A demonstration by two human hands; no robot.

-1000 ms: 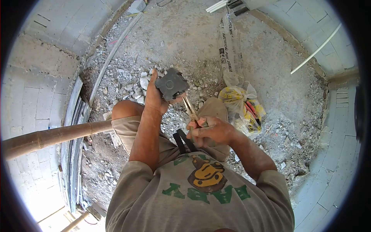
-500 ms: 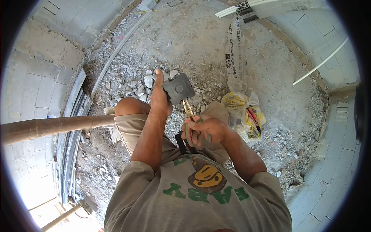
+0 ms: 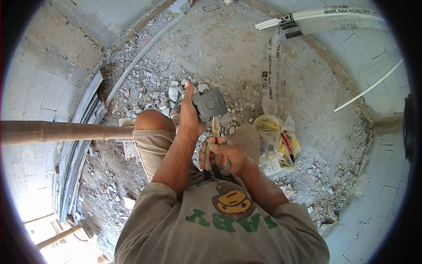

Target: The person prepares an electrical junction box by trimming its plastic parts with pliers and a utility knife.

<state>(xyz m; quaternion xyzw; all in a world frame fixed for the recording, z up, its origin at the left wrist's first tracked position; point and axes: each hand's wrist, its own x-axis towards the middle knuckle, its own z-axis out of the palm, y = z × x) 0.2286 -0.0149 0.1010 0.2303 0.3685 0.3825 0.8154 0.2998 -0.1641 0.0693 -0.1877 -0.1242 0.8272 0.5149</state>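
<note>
A square dark-grey plastic electrical box (image 3: 211,104) with a round mark on its face is in my left hand (image 3: 189,115), gripped along its left side with the thumb pointing up and away. My right hand (image 3: 227,156) is wrapped round the green and red handles of a pair of pliers (image 3: 216,126). The metal jaws reach up to the lower edge of the box, where their tips are hidden. Both hands are in front of my shirt, above my bent knees.
Broken stones (image 3: 174,93) lie beyond my left knee. A bamboo pole (image 3: 66,131) crosses at the left, near long metal strips (image 3: 85,119). To the right sits a clear plastic bag (image 3: 268,127) with yellow print and red-handled tools. White pipes (image 3: 269,23) lie at the upper right.
My right hand has shifted left with the pliers, which now point more straight away from me. The box stays in my left hand, and the whole view has moved slightly.
</note>
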